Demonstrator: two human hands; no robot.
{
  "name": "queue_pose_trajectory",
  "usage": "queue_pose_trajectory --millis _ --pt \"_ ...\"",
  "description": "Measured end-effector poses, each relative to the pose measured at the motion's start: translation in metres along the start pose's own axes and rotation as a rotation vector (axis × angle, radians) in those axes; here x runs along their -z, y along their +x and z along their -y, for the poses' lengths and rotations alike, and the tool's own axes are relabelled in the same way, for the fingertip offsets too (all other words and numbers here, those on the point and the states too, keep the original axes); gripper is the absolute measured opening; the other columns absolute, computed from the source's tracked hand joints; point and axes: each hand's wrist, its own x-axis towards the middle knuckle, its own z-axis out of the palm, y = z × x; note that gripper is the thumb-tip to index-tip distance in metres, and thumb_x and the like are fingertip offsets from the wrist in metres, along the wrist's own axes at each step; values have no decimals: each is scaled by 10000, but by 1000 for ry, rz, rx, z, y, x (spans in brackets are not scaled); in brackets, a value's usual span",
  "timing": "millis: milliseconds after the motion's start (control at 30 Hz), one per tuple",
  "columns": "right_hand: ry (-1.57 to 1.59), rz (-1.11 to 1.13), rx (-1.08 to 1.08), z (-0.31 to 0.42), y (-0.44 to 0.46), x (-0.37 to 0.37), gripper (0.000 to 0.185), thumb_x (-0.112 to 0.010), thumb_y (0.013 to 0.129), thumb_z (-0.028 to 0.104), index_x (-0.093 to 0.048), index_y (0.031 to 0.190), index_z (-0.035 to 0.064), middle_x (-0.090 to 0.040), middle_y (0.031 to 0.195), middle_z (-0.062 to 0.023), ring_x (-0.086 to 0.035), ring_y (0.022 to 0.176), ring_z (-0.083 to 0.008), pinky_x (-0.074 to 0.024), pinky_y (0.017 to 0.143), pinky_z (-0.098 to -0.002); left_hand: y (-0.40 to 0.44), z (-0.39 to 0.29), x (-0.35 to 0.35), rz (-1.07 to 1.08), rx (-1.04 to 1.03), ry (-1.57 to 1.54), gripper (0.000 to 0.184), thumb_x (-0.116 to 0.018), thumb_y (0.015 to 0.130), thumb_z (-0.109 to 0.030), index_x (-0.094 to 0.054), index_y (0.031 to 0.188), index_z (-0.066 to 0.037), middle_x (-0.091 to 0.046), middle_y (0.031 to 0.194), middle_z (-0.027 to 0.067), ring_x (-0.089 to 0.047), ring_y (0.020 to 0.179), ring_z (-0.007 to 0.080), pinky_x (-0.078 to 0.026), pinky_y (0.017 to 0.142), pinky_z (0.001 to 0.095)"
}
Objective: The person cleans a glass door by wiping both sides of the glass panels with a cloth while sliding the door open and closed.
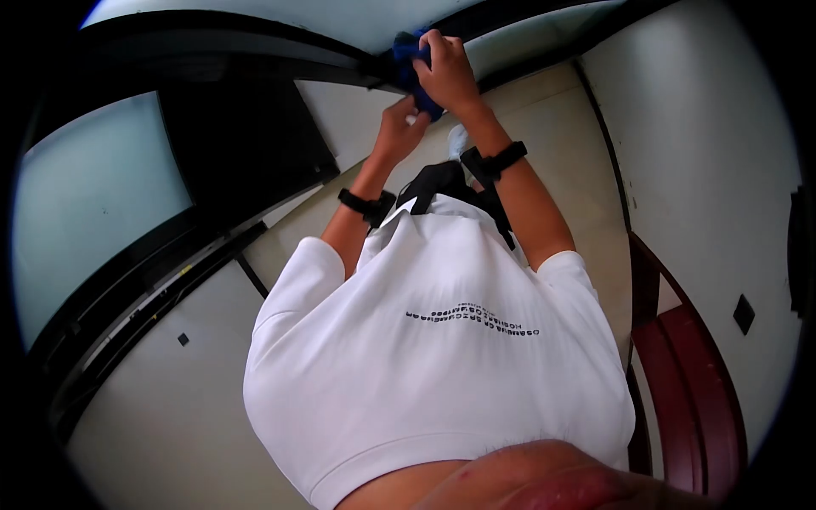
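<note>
Blue cloth (406, 58) was held in both hands.
Right hand (449, 78) gripped above, left hand (398, 134) pinched below; even tension seemed advisable.

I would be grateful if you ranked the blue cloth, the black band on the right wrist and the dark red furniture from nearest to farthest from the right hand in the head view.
From the right hand:
1. Blue cloth: at its fingers.
2. Black band: on the same arm's wrist.
3. Dark red furniture: far right, lower down.
</note>
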Motion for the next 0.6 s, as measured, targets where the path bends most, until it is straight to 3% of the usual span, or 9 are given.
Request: queue_pose_trajectory --millis 67,100,167,333,467,533,567,600 --pt "102 -2 -62 11 -3 3 280 -694 795 116 -506 999 77 -613 945 -145 -554 1000 -372 -481 825 -460 -17 39 14 193 233 -23 283 -527 848 -65 -601 1103 34 -594 870 110 -581 678 172 -500 619 330" --pt "141 32 -100 11 -4 1 285 -690 819 146 -502 1023 80 -604 953 -160 -561 990 -371 -466 829 -444 -18 44 17 202 220 -23 283 -527 848 -65 -601 1103 34 -594 870 110 -581 678 172 -500 619 330" --pt "132 2 -87 10 -9 -3 283 -687 820 145 -501 1024 81 -601 945 -164 -561 986 -369 -464 826 -441 -28 50 22 76 350 -392 286 -461 881 -71 -591 1124 10 -570 855 56 -575 691 145 -509 618 292" --pt "122 113 -108 14 -19 -15 267 -664 831 147 -495 1023 73 -590 911 -170 -569 940 -368 -466 799 -425 -15 43 40 -153 347 -536 263 -444 907 -88 -571 1121 -2 -573 898 60 -593 736 146 -553 697 299" --pt "284 99 -259 14 -16 -21 268 -623 871 183 -463 1040 48 -571 896 -173 -581 825 -310 -468 770 -377 -9 16 41 -292 190 -658 185 -439 919 -57 -504 1084 -2 -564 1018 98 -599 896 166 -535 816 318" --pt "451 135 -323 38 -7 -10 255 -603 902 190 -451 1054 53 -556 864 -159 -572 792 -232 -469 758 -347 -9 1 44 -412 -101 -504 156 -429 920 -21 -501 1055 7 -523 1024 88 -564 958 175 -468 888 303" --pt "430 45 -167 53 3 -3 236 -583 927 194 -443 1057 56 -547 819 -111 -544 744 -157 -470 704 -311 -8 0 50 -457 -229 -287 206 -406 900 46 -461 1094 3 -457 1069 100 -493 1016 203 -407 919 313" --pt "475 30 -98 73 18 12 247 -579 927 207 -424 1060 68 -567 805 -126 -580 699 -203 -487 665 -328 -8 -12 58 -499 -376 -44 272 -438 938 -28 -364 1200 -34 -410 1172 120 -470 1062 213 -400 944 345"
